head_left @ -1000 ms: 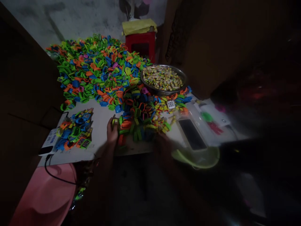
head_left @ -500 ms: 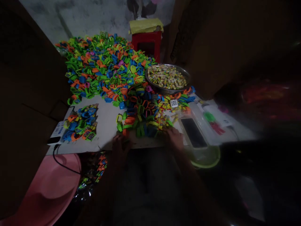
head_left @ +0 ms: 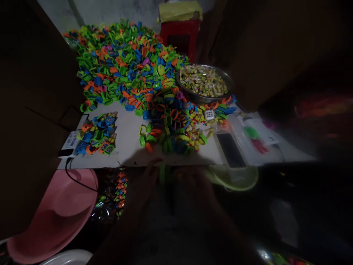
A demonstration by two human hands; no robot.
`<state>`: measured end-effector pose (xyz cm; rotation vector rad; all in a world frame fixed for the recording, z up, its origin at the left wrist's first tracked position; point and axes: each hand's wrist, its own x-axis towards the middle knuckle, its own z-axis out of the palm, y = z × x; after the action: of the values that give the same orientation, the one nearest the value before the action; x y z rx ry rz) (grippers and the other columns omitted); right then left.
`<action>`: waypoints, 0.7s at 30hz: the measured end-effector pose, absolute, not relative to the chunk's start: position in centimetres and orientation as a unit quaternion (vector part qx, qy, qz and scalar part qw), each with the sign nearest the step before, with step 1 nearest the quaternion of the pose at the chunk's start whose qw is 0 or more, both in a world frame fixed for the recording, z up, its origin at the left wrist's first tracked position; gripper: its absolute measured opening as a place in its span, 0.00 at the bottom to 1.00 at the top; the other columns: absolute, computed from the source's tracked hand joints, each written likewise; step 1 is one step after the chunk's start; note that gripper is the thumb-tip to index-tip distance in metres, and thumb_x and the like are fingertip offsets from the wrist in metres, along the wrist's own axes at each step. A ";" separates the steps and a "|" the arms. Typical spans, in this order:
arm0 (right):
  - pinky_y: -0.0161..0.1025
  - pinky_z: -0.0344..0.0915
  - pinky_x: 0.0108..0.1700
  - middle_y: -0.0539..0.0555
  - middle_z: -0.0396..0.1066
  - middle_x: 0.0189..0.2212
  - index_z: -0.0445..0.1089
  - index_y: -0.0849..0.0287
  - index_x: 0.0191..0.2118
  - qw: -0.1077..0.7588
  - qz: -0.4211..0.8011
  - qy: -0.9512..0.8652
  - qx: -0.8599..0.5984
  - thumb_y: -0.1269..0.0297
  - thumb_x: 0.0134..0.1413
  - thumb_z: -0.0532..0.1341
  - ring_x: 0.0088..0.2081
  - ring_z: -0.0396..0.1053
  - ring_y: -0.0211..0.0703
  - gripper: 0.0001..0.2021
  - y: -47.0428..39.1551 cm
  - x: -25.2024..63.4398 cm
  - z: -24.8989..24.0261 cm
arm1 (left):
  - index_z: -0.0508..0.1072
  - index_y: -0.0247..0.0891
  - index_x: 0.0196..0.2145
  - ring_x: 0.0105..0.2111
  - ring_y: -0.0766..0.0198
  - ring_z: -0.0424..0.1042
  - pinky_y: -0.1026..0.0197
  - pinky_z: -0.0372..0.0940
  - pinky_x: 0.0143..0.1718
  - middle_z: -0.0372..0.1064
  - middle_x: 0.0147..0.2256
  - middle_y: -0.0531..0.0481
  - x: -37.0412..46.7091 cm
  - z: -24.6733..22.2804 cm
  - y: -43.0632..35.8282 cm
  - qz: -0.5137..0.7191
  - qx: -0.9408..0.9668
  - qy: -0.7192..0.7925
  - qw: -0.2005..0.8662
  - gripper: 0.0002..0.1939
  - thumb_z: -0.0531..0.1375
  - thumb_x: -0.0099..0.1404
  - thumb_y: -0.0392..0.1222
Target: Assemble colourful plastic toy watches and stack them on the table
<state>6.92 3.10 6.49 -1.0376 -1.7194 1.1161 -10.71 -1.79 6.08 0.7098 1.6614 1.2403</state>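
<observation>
My left hand (head_left: 149, 181) is in dark shadow just below the table's front edge, its fingers closed on a green plastic toy watch (head_left: 163, 173). Close beside it, my right hand (head_left: 192, 179) reaches toward the same spot; its fingers are dim and blurred, so their grip cannot be made out. Just beyond both hands lies a loose heap of coloured toy watches (head_left: 167, 127). Small yellow and red pieces (head_left: 195, 137) are scattered at the heap's right side.
A large pile of toy watches (head_left: 124, 62) covers the back left. A metal bowl (head_left: 202, 98) holds small wrapped pieces. Nearby are a phone (head_left: 231, 150), a smaller watch group (head_left: 99, 134), a red stool (head_left: 195, 36), a pink basin (head_left: 79, 184) and a yellow-green basin (head_left: 248, 180).
Both hands have drawn back from the heap's front edge to below the table edge and closer together. A green toy watch now shows in my left hand. The view has shifted slightly.
</observation>
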 end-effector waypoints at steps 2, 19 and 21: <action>0.37 0.72 0.36 0.52 0.77 0.35 0.73 0.54 0.40 0.390 0.500 -0.666 -0.392 0.62 0.58 0.60 0.35 0.75 0.42 0.06 1.6 6.2 7.0 | 0.73 0.43 0.47 0.38 0.59 0.75 0.61 0.69 0.36 0.76 0.39 0.47 -9.9 7.0 -1.8 0.519 0.274 0.631 0.508 0.22 0.56 0.62 0.58; 0.34 0.69 0.34 0.52 0.73 0.34 0.67 0.55 0.41 0.393 0.469 -0.658 -0.440 0.63 0.61 0.57 0.35 0.71 0.39 0.05 0.8 6.2 9.0 | 0.65 0.45 0.44 0.41 0.60 0.75 0.62 0.71 0.41 0.75 0.40 0.52 -8.2 10.6 -2.9 0.526 0.378 0.601 0.469 0.28 0.70 0.46 0.36; 0.34 0.69 0.33 0.51 0.73 0.34 0.67 0.54 0.40 0.404 0.477 -0.653 -0.428 0.62 0.60 0.58 0.34 0.71 0.39 0.05 0.8 6.3 8.7 | 0.69 0.44 0.44 0.40 0.61 0.75 0.61 0.71 0.42 0.74 0.40 0.51 -7.8 10.9 -3.1 0.504 0.405 0.606 0.464 0.24 0.68 0.49 0.35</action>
<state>6.27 0.84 8.66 -1.0814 -1.6478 1.2035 -7.85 -3.11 10.90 0.9943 1.4884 1.2380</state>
